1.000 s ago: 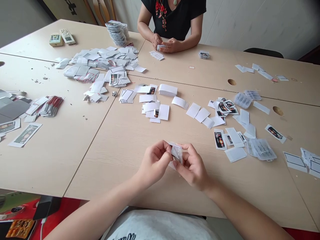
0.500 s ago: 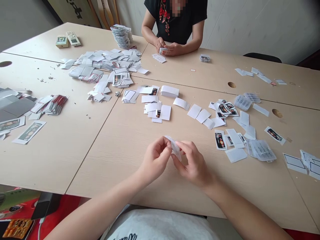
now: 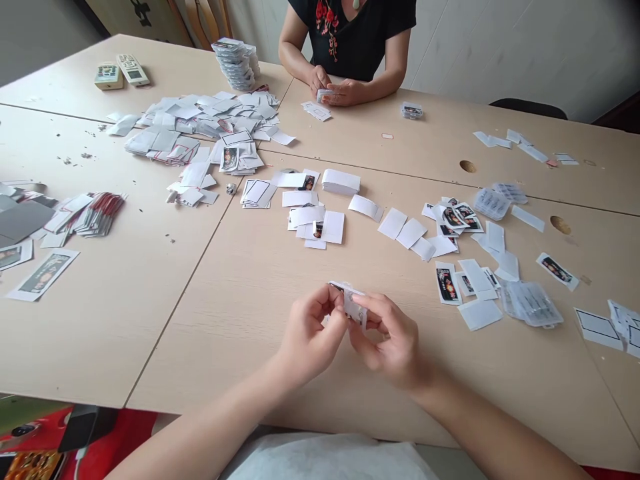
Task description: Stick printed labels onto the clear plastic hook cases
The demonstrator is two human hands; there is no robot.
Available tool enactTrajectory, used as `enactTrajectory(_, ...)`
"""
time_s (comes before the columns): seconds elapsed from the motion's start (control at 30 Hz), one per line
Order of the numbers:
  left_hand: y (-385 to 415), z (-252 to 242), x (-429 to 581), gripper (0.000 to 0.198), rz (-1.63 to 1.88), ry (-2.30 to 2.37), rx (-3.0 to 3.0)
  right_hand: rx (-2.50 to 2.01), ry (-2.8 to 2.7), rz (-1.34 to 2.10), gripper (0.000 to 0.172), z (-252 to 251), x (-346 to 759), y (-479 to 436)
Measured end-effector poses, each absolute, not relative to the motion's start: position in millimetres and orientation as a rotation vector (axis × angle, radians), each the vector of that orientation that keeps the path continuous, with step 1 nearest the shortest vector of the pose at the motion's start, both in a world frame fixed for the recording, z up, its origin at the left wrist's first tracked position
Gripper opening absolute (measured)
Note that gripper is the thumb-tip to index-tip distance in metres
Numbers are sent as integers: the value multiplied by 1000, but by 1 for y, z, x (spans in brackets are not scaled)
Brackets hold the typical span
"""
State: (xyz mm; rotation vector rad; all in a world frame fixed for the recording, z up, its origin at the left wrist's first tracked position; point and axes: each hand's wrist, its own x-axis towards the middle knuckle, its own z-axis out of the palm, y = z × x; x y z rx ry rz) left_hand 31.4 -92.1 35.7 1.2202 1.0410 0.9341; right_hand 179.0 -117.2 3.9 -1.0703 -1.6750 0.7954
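Between my two hands, above the table near its front edge, is a small clear plastic case (image 3: pixel 355 308) with a dark strip along its top left. The fingers of my left hand (image 3: pixel 314 330) pinch its left side. My right hand (image 3: pixel 389 339) grips the right side between thumb and fingers. Part of the case is hidden behind my fingers. To the right of my hands lie a printed dark label (image 3: pixel 447 283), blank white paper slips (image 3: pixel 480 314) and a stack of clear plastic cases (image 3: pixel 533 303).
Across the table (image 3: pixel 240 300) a person (image 3: pixel 345 47) in black holds a similar case. A large heap of white slips (image 3: pixel 200 120) lies at the back left, with stacked cases (image 3: pixel 235 63) behind it. Several cards (image 3: pixel 310 217) lie ahead of my hands.
The case has turned in my hands, so more of its flat face and a dark strip show. Both hands still hold it. The view has shifted slightly.
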Motion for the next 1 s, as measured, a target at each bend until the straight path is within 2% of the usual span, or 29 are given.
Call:
enactTrajectory(0.17,-91,39,30,13,924,1022,1172,-1068,-1600,895,53,2,179,-116)
enactTrajectory(0.33,-90,40,27,14,904,1023,1200,-1086,-1727,709,57,1,180,-112)
enactTrajectory(0.43,-89,39,27,16,867,1069,1286,-1154,-1749,683,46,0,180,-110)
enactTrajectory(0.53,-88,39,29,14,784,1094,1380,-1264,-1668,862,29,-2,178,-109)
enactTrajectory(0.63,-88,40,29,10,730,1064,1526,-1287,-1499,1104,27,-5,177,-108)
enactTrajectory(0.73,-89,40,28,3,760,1014,1671,-1292,-1400,1156,22,-5,182,-105)
enactTrajectory(0.87,-84,40,26,14,901,1186,1700,-1356,-1265,1043,12,1,195,-97)
enactTrajectory(1.0,-70,45,28,24,649,1237,1478,-1302,-1150,1067,13,10,203,-93)
